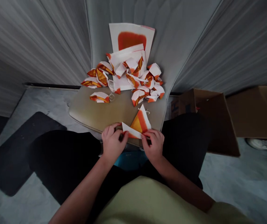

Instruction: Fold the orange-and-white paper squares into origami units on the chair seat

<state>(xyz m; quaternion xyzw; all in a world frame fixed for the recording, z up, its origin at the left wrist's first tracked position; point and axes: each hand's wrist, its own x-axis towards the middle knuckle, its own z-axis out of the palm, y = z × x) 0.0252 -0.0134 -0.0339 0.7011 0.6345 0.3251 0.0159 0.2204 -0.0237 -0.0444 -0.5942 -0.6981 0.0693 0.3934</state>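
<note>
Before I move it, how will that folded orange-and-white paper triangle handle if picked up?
The folded paper triangle looks light. It is probably stiff only along its creases, and its white flap by the left hand may spring open if released.

We had dim flat light, soft shadows, slight overall blur, strong wide-angle bending at the edges

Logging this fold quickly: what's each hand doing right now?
Left hand: closed, pinching the folded paper.
Right hand: closed, pinching the same paper.
</note>
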